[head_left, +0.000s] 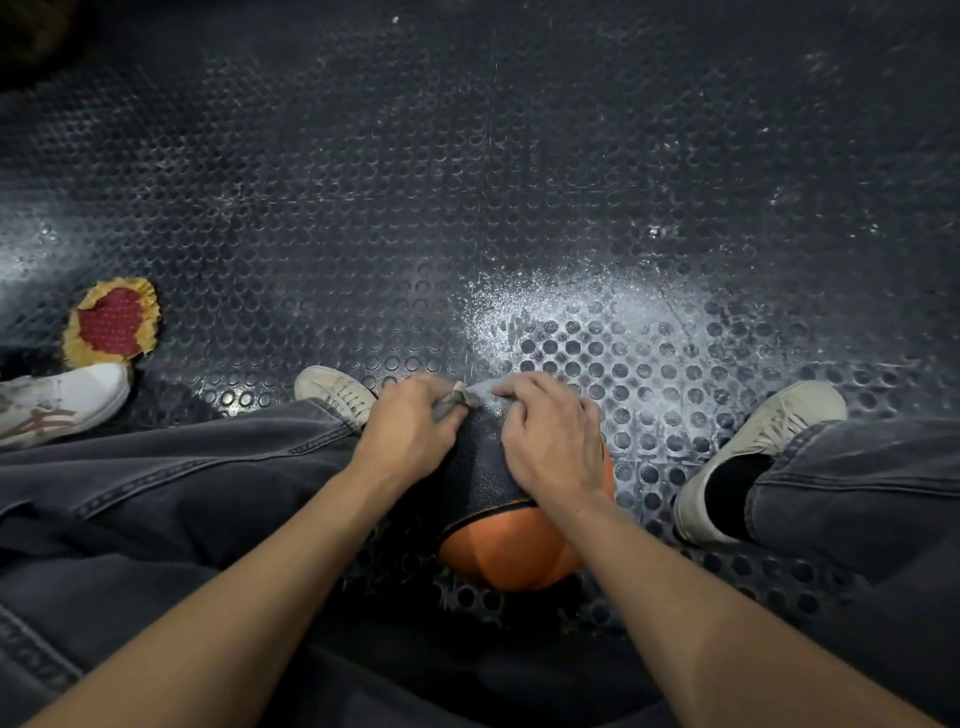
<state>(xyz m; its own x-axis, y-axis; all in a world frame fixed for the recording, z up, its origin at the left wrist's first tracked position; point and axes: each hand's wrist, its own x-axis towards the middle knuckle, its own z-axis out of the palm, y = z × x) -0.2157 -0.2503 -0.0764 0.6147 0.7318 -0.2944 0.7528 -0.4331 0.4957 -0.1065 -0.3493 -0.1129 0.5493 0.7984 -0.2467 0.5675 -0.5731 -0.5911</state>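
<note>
Black-and-orange pebbled ball (478, 480), black panel up, held under the right hand (550, 441), crumpled grey cloth (454, 404) pinched by the left hand (410, 431) against its top

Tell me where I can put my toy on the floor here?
The widest bare floor lies beyond the white dust. A smaller patch sits between the red-and-yellow pad and the left shoe. Close in it is crowded: the ball, the left hand with its rag, and the right hand.

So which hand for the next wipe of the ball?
Left. The left hand pinches the cloth against the ball; the right hand has no cloth and rests on the ball, likely steadying it.
</note>
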